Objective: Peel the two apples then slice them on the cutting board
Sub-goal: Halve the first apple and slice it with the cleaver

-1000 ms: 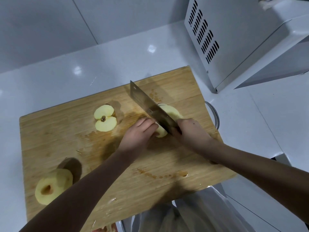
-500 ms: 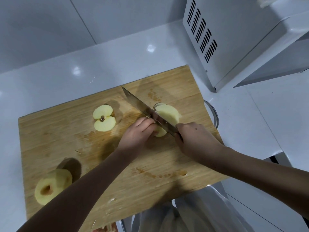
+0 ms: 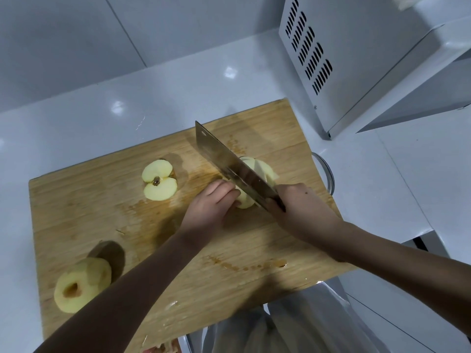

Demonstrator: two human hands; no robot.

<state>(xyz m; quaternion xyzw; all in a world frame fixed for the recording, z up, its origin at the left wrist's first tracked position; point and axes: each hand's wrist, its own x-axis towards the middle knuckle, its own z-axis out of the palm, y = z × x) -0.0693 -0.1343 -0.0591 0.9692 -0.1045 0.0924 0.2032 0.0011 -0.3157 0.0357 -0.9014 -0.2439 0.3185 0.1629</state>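
A wooden cutting board (image 3: 102, 217) lies on the white counter. My right hand (image 3: 300, 210) grips the handle of a cleaver (image 3: 229, 164), whose blade rests across a peeled apple half (image 3: 265, 171) at the board's right. My left hand (image 3: 211, 202) holds the near end of that half with curled fingers, right beside the blade. Cut slices lean on the blade's far side. Another apple half (image 3: 159, 180) lies cut face up at the board's middle, core showing. A whole peeled apple (image 3: 81, 285) sits at the near left corner.
A white microwave (image 3: 362, 59) stands at the back right, close to the board's corner. A glass bowl rim (image 3: 325, 171) shows just past the board's right edge. A plastic bag (image 3: 293, 324) hangs below the counter's front edge. Apple peel scraps (image 3: 160, 349) lie at the bottom edge.
The cleaver dropped low through the apple half half a second ago and now stands raised again on it, a little closer to my left fingers. The other apple pieces have not moved.
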